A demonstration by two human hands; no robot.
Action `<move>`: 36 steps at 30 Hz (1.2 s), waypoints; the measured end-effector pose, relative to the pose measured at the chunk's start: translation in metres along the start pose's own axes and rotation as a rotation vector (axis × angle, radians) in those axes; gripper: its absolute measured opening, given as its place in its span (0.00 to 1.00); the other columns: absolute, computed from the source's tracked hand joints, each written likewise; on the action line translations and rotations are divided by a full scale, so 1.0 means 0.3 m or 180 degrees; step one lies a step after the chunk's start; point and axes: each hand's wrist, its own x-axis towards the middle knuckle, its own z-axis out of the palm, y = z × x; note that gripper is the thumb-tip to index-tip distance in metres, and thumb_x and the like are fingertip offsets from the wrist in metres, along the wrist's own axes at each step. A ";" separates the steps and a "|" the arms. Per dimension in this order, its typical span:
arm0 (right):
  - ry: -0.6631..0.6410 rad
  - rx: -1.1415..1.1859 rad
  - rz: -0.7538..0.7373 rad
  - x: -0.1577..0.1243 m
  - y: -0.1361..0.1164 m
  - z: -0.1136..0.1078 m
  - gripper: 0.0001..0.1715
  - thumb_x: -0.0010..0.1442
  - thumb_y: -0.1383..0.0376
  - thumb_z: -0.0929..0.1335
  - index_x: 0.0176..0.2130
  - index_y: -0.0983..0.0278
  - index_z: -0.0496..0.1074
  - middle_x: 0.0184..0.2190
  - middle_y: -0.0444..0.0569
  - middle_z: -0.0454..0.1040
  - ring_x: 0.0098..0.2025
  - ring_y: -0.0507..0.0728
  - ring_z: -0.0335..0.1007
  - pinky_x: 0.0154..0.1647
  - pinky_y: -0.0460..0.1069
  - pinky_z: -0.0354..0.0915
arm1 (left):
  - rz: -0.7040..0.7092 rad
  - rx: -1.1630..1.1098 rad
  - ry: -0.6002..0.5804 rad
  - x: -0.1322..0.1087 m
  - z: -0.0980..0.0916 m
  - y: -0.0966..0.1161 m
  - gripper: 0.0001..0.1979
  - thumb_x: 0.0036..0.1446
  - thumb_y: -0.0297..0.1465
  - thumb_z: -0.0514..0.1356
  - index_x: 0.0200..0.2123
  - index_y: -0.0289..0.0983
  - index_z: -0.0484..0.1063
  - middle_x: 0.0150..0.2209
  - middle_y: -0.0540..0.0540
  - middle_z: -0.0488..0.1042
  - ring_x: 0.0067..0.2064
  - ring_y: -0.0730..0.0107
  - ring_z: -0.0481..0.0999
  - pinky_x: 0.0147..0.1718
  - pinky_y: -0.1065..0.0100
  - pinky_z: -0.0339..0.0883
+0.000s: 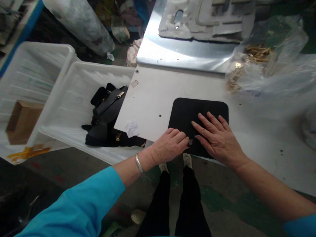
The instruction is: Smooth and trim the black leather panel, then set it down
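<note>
White table (153, 98) | black pad (187, 112) | left hand (170, 144), right hand (217, 138) flat on it

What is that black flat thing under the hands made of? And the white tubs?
The black pad looks like matte leather or faux leather, maybe rubber: flat, dull, rounded corners, no shine. The right hand lies flat on it; the left hand touches its near edge. The tubs look like milky, slightly see-through plastic, smooth with moulded rims.
</note>
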 end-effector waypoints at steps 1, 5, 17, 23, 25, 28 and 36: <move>0.0012 0.0002 -0.0006 0.000 0.000 -0.001 0.29 0.67 0.60 0.64 0.65 0.57 0.60 0.68 0.53 0.58 0.70 0.70 0.51 0.65 0.70 0.58 | 0.0073 0.0036 0.0012 0.002 0.001 -0.006 0.09 0.67 0.34 0.53 0.42 0.35 0.68 0.35 0.47 0.72 0.36 0.64 0.69 0.35 0.62 0.62; 0.0034 0.0012 -0.0022 0.003 0.000 -0.002 0.28 0.66 0.61 0.64 0.64 0.55 0.61 0.68 0.54 0.59 0.69 0.71 0.53 0.64 0.71 0.59 | 0.0257 0.0106 0.0081 0.010 -0.002 -0.016 0.10 0.67 0.36 0.53 0.39 0.35 0.68 0.32 0.48 0.71 0.32 0.66 0.68 0.31 0.63 0.59; -0.0137 -0.0011 0.0030 -0.001 0.002 -0.001 0.30 0.66 0.60 0.65 0.65 0.52 0.59 0.70 0.57 0.53 0.71 0.70 0.48 0.66 0.70 0.55 | 0.0507 -0.0016 -0.0041 0.018 -0.003 -0.030 0.10 0.68 0.32 0.51 0.37 0.34 0.68 0.32 0.47 0.71 0.32 0.65 0.69 0.33 0.62 0.57; -0.0238 0.0043 0.0068 -0.002 0.001 -0.001 0.31 0.66 0.60 0.65 0.66 0.50 0.57 0.72 0.53 0.48 0.72 0.69 0.44 0.67 0.70 0.52 | 0.0642 -0.0106 -0.0094 0.016 -0.006 -0.049 0.08 0.67 0.30 0.52 0.37 0.34 0.68 0.32 0.47 0.71 0.33 0.65 0.68 0.34 0.62 0.58; -0.0267 0.0054 0.0090 -0.002 0.001 0.000 0.32 0.65 0.60 0.65 0.66 0.49 0.56 0.72 0.51 0.46 0.72 0.69 0.44 0.68 0.70 0.51 | 0.0683 -0.0146 -0.0127 0.017 -0.003 -0.052 0.08 0.67 0.29 0.52 0.37 0.34 0.68 0.32 0.47 0.71 0.33 0.65 0.68 0.34 0.62 0.58; -0.0280 0.0040 0.0077 -0.001 0.000 -0.001 0.32 0.65 0.60 0.65 0.66 0.49 0.56 0.72 0.51 0.46 0.72 0.69 0.44 0.68 0.71 0.51 | 0.0697 -0.0187 -0.0183 0.024 0.003 -0.053 0.09 0.68 0.30 0.51 0.37 0.35 0.68 0.34 0.46 0.71 0.35 0.64 0.69 0.35 0.61 0.58; -0.0267 0.0016 0.0050 0.007 -0.001 -0.003 0.31 0.66 0.61 0.64 0.66 0.50 0.58 0.72 0.53 0.48 0.72 0.69 0.44 0.67 0.71 0.51 | 0.0809 -0.0326 -0.0316 0.017 -0.011 -0.046 0.08 0.67 0.28 0.52 0.37 0.35 0.69 0.34 0.46 0.71 0.35 0.65 0.69 0.36 0.62 0.58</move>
